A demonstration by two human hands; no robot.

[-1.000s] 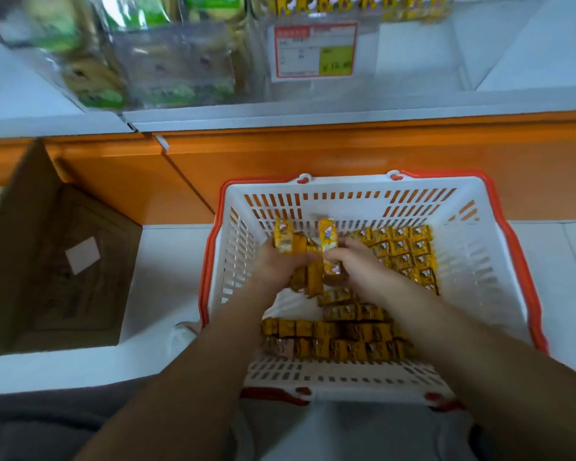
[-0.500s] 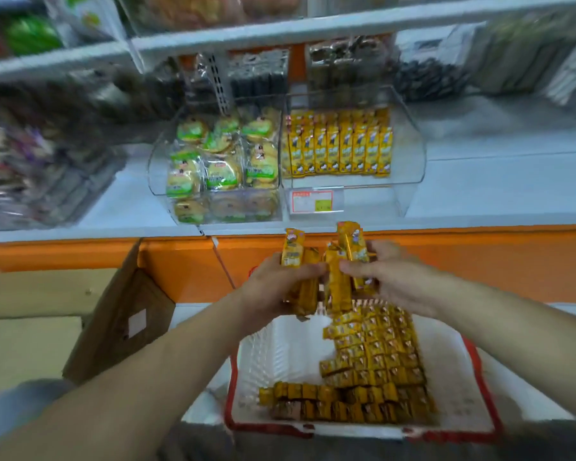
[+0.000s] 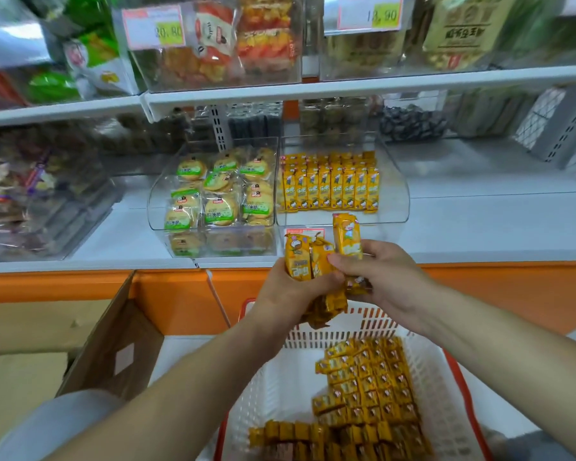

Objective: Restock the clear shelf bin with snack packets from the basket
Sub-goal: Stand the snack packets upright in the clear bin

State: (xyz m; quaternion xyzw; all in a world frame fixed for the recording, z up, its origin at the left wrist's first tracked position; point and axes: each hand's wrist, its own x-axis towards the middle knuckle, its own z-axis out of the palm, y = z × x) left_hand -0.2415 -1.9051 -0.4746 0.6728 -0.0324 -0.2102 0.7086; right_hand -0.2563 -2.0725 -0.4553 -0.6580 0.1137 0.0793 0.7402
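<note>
two white shelves fill the upper view, and the lower shelf [image 3: 479, 227] carries clear bins side by side. an open cardboard box [image 3: 113, 344] stands at lower left, beside the white basket [image 3: 266, 394] with its red rim, which sits below the shelf's orange front. rows of yellow snack packets [image 3: 369, 387] lie in the basket's right half and along its near wall. on the lower shelf, the clear shelf bin [image 3: 393, 194] holds upright yellow packets [image 3: 330, 188] set toward its back. just left of it, a second bin [image 3: 157, 201] is filled with round biscuits [image 3: 220, 194] in green-labelled wrappers. both hands are raised above the basket's far wall, in front of the clear shelf bin. the left hand [image 3: 286, 294] has its grip wrapped round a bunch of packets [image 3: 316, 264], fingers curled about their middle. the right hand [image 3: 389, 281] meets it from the right, its grip closed on a tall packet [image 3: 346, 234] that stands above the others, thumb laid against the bunch. a red-edged price tag [image 3: 301, 232] shows partly behind them.
</note>
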